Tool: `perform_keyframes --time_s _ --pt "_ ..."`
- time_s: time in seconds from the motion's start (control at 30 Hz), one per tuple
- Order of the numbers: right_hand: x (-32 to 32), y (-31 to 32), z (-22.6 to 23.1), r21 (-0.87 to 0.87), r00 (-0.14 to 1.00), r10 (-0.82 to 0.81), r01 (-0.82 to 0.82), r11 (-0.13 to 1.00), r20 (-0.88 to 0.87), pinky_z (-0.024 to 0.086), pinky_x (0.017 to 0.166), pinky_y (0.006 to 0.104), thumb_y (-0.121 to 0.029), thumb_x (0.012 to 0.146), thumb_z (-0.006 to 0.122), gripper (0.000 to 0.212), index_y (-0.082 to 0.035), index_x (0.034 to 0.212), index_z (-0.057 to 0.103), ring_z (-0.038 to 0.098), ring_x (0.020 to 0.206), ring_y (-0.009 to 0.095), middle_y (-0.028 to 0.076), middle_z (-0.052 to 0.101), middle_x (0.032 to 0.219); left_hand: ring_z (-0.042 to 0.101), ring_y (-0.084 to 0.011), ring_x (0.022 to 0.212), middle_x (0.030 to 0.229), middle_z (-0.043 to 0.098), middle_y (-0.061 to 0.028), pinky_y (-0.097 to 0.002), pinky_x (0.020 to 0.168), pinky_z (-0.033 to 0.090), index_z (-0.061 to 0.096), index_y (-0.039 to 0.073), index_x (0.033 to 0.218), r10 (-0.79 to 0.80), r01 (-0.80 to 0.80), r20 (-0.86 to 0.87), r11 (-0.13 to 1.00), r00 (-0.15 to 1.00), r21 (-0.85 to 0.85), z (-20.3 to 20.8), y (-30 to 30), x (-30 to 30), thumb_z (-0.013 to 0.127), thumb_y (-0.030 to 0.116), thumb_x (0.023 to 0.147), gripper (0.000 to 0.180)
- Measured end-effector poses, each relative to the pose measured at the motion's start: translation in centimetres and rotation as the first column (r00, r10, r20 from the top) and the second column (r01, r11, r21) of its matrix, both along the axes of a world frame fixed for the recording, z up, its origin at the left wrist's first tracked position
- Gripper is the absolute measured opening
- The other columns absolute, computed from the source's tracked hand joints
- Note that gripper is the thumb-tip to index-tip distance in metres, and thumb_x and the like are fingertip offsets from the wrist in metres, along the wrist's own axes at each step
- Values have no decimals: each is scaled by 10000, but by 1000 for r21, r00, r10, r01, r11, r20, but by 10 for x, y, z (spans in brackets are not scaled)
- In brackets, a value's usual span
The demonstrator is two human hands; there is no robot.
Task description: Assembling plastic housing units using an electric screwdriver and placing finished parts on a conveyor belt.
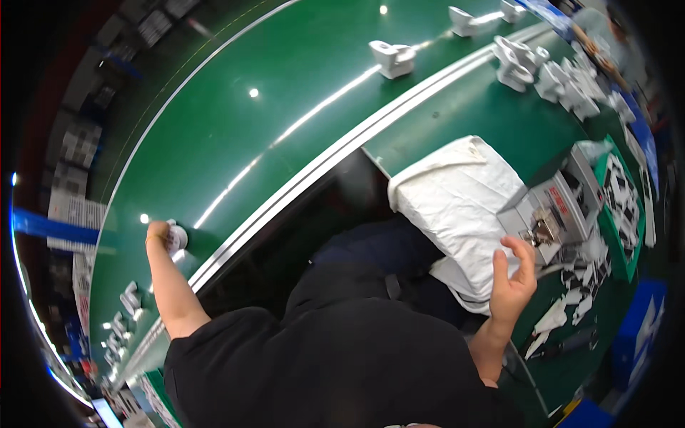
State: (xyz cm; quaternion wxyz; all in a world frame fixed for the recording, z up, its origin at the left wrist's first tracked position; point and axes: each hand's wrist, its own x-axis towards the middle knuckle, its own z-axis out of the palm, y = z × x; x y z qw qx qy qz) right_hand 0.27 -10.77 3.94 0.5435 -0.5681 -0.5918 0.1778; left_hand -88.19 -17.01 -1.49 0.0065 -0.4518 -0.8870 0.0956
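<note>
A: Where are the hands?

B: The left hand (158,232) is stretched far out over the glossy green conveyor belt (235,121), fingers closed round a small white moulded plastic part (176,238) that sits on the belt near its inner edge. The right hand (512,278) hovers half open and empty, fingers curled, just beside the small grey metal bench machine (553,210).

A: Is the grip on the part sound?

B: Hard to say; out at the rim it's blurred, so I can't tell how much of it the fingers cover.

A: How would you handle the pickup well?

B: Hold it firmly before lifting, and bring it back over the rumpled white cloth bag (457,203), clear of the silver rail (314,178).
</note>
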Motion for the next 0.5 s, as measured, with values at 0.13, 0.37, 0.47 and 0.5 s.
perform_keyframes --time_s 0.13,0.37,0.47,0.5 --pt "-7 -20 2 -33 995 -99 100 994 31 432 909 309 79 819 651 244 37 1058 635 593 981 206 108 641 1024 676 -241 928 1040 705 -145 -348 788 530 671 -10 1153 -136 7 489 967 861 256 22 152 148 593 141 837 358" --pt "-29 -30 7 85 997 -11 4 996 78 450 929 363 -102 687 854 602 6 1209 573 588 1049 291 146 623 1129 642 -220 998 1184 630 -142 -321 864 521 465 -38 1386 -632 90 719 730 -289 678 114 204 582 541 184 950 495" --pt "-39 -39 9 133 996 -5 -7 991 94 401 1031 382 -218 674 890 926 15 1398 361 504 1223 328 193 491 1342 626 -253 1052 1262 584 -166 -357 922 504 377 -51 1429 -111 233 746 911 -656 341 111 159 686 512 249 968 566" --pt "-38 -42 9 196 995 -27 7 981 100 397 1038 389 -226 688 883 953 18 1419 322 495 1235 335 202 475 1357 613 -254 1080 1287 567 -167 -364 948 489 363 -46 1437 45 302 711 923 -701 239 112 140 711 499 274 975 579"
